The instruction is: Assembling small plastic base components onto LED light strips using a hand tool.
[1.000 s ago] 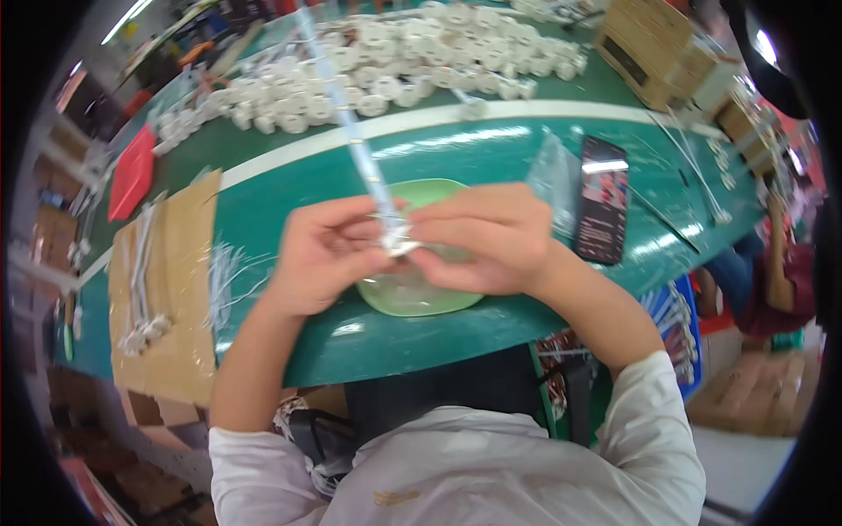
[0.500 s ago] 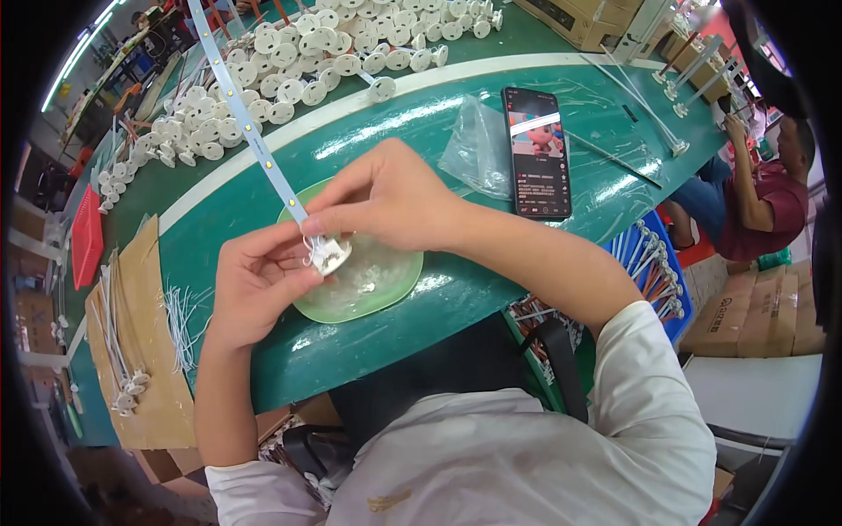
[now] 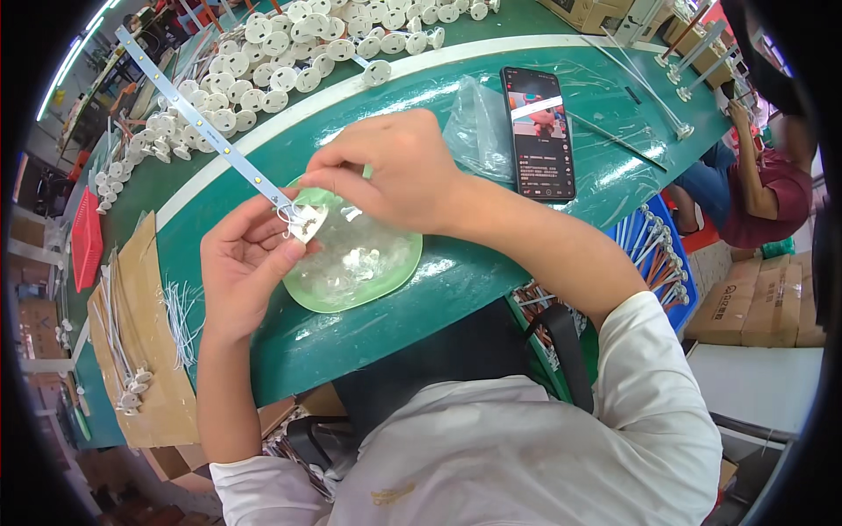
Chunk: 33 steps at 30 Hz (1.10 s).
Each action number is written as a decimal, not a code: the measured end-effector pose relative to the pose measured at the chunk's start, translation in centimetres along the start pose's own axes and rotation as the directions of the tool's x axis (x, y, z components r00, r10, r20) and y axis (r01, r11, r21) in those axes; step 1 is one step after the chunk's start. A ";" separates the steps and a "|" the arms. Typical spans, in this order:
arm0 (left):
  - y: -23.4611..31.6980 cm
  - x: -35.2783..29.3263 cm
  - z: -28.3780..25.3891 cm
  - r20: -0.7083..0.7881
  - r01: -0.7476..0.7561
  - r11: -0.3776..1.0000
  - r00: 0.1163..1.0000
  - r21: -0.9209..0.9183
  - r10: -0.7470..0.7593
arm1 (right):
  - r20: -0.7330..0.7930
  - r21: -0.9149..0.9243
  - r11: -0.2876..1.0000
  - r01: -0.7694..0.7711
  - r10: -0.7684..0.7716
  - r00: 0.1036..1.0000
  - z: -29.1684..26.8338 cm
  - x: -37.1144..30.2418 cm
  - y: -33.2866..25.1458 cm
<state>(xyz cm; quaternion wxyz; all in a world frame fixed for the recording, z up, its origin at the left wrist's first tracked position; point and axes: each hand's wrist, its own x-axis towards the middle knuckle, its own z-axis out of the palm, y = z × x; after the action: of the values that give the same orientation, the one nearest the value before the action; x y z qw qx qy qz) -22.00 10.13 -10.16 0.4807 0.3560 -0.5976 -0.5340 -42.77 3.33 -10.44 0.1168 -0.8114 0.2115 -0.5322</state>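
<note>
A long LED light strip (image 3: 203,129) slants up and to the left, its lower end at a small white round cap (image 3: 307,225) with thin white wires around it. My left hand (image 3: 239,273) grips the cap between thumb and fingers. Just above and to the right of it, my right hand (image 3: 395,167) is closed in a pinch; what its fingertips hold, if anything, is too small to make out. Beneath both hands sits a light green bowl (image 3: 338,303) with small clear pieces inside.
Many white round-ended parts (image 3: 281,77) pile up along the table's far side. A phone (image 3: 542,167) stands beside a clear plastic bag (image 3: 478,131). Cut wires (image 3: 180,324) and cardboard (image 3: 145,342) lie at left. A blue bin (image 3: 680,280) and a co-worker (image 3: 767,193) are at right.
The LED strip has tilted further left and the cap has turned in my left hand. My right hand has drawn up, off the strip's end, with its fingers pinched.
</note>
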 end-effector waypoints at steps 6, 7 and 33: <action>0.1 0.2 -0.8 -0.026 0.013 0.998 1.000 0.061 -0.012 | -0.082 -0.051 0.994 -0.094 0.089 0.993 0.0 0.4 1.4; 0.2 0.3 -1.0 -0.040 0.009 0.997 0.999 0.078 -0.006 | -0.082 -0.051 0.994 -0.093 0.089 0.993 -0.1 0.4 1.6; 0.1 0.1 0.8 -0.148 -0.042 0.999 0.988 0.013 0.043 | 0.190 0.217 0.927 -0.307 0.268 0.944 -0.1 0.8 -2.1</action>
<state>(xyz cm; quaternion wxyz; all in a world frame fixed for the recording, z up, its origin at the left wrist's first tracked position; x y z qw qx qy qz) -22.83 10.30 -9.97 0.5332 0.3842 -0.5704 -0.4927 -42.16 4.79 -8.91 0.3085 -0.7903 0.2517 -0.4657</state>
